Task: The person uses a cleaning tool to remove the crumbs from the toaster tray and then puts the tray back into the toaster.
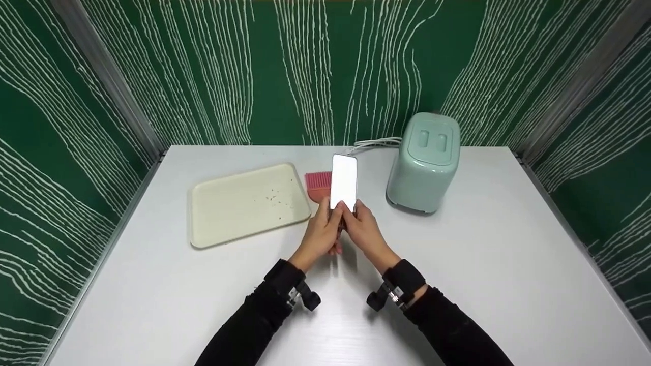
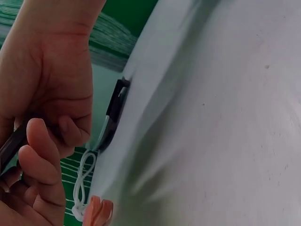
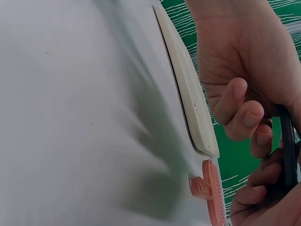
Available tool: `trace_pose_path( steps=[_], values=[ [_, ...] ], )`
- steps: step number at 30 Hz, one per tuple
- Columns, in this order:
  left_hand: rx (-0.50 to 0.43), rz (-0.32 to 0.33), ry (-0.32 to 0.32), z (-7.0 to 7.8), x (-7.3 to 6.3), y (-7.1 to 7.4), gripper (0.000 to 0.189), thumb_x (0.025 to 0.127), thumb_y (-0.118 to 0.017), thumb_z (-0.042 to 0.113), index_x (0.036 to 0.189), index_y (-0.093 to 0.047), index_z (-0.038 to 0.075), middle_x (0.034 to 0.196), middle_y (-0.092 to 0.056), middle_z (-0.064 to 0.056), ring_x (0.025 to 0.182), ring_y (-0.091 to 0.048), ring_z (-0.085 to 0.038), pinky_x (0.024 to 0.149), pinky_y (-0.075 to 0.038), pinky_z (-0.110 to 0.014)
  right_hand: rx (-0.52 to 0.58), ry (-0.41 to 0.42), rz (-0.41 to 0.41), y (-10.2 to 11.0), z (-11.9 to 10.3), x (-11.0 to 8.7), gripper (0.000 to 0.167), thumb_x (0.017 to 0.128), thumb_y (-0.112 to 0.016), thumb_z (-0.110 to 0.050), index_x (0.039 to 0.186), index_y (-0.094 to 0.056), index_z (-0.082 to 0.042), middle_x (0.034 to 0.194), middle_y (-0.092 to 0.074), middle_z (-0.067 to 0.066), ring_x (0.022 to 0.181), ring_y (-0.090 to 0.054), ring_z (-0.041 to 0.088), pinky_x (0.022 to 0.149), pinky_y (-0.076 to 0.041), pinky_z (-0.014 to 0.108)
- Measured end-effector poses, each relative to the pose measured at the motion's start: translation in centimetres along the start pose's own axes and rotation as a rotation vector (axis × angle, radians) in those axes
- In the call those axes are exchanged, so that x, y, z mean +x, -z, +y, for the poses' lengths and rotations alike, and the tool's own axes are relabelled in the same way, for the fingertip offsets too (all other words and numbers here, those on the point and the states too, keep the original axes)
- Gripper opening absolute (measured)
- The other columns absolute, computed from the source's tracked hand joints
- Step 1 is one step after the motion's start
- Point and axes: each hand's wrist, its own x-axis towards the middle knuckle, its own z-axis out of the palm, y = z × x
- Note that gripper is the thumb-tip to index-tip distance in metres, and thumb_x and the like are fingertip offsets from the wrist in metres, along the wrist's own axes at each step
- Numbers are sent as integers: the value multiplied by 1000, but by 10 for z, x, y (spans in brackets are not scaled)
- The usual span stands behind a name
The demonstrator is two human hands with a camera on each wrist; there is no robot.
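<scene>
A phone with a bright white screen is held up over the table, its screen facing the head camera. My left hand grips its lower left side, while my right hand grips the lower right. Both thumbs meet at the bottom of the screen. From the wrists, only the phone's dark edge shows between curled fingers. Partly hidden behind the phone in the head view is a coral-pink brush with rows of bristles. It lies on the table beside a cream tray.
Dark crumbs are scattered on the tray's right part. At the back right stands a mint-green toaster, with its white cord bundled to its left. Green patterned panels border the white table at the back and sides.
</scene>
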Motion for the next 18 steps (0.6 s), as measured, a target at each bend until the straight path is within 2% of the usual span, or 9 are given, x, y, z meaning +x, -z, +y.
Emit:
trace_pose_path(
  steps=[4, 7, 11, 15, 18],
  values=[
    [30, -26, 31, -1, 0, -3, 41, 114, -38, 58, 128, -46, 20, 72, -63, -20, 39, -59, -12, 37, -46, -30, 16, 8, -11, 6, 3, -1, 28, 114, -55, -27, 119, -64, -1, 71, -50, -4, 65, -46, 10, 59, -38, 22],
    [54, -42, 43, -1, 1, -5, 41, 113, -38, 60, 125, -45, 21, 74, -65, -19, 39, -60, -12, 38, -48, -30, 9, 9, -15, 9, 5, -2, 28, 114, -54, -26, 120, -63, -1, 70, -49, -5, 63, -45, 9, 57, -37, 22],
    [71, -55, 48, 0, 1, -7, 42, 113, -38, 60, 125, -44, 20, 71, -60, -5, 40, -61, -11, 38, -48, -28, 14, 4, -10, 14, 7, -3, 29, 114, -54, -26, 124, -63, 1, 72, -51, -3, 64, -46, 10, 57, -38, 22],
    [84, -50, 34, 3, 2, -9, 39, 114, -39, 56, 132, -45, 21, 76, -64, -12, 41, -61, -13, 39, -48, -28, 15, 3, -10, 19, 10, -4, 29, 114, -55, -26, 124, -63, 0, 69, -52, -5, 62, -46, 9, 57, -38, 22],
    [108, -38, 9, 7, 4, -11, 40, 115, -40, 52, 140, -45, 21, 83, -67, -17, 45, -66, -24, 39, -47, -28, -10, 14, -2, 24, 13, -5, 27, 114, -56, -27, 119, -63, -1, 65, -50, -6, 59, -44, 8, 56, -36, 23]
  ],
)
